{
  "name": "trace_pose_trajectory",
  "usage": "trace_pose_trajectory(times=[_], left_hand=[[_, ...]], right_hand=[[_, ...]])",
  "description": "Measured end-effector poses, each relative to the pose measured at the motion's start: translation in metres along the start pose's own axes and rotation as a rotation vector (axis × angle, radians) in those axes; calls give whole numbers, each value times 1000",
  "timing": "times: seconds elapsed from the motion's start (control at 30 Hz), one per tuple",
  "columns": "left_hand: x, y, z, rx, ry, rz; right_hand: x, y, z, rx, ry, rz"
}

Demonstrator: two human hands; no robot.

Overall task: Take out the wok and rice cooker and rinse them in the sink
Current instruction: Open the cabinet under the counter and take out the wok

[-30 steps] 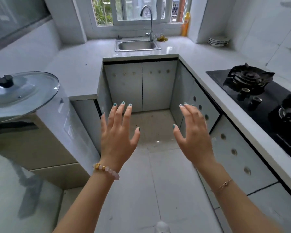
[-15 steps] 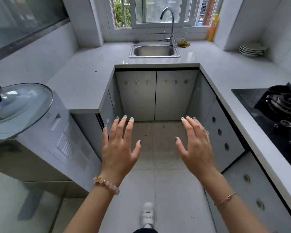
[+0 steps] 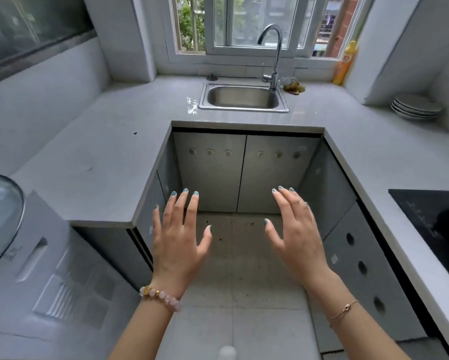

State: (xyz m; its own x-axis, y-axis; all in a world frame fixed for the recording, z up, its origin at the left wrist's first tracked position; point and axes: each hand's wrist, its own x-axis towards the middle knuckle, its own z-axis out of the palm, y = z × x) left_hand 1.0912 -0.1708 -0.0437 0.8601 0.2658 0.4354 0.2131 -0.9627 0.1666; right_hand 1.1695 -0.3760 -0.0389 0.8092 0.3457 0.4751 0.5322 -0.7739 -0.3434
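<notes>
Both grips are empty, fingers spread apart, clamped on nothing: left grip (image 3: 178, 245) and right grip (image 3: 297, 240) hover side by side, palms down, over the floor (image 3: 233, 255). Neither wok nor rice cooker shows. I judge they may sit behind the closed doors ahead of my fingertips, left door (image 3: 210, 172) nearer my left grip, right door (image 3: 275, 178) nearer my right. The sink (image 3: 243, 97) lies straight beyond, up on the bench (image 3: 101, 157), long axis across me, tap (image 3: 276, 53) at its right rear. Bench edges close in on both flanks and ahead, so open room is the floor bay between. A lid (image 3: 0, 211) juts out far to my left.
</notes>
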Motion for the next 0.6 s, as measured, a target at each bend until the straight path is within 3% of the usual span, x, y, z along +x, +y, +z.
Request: trace_pose_trajectory(times=[0.6], left_hand=[[82,-79,58,155,30,-336]], right_hand=[[167,-13,130,151,-181,-275]])
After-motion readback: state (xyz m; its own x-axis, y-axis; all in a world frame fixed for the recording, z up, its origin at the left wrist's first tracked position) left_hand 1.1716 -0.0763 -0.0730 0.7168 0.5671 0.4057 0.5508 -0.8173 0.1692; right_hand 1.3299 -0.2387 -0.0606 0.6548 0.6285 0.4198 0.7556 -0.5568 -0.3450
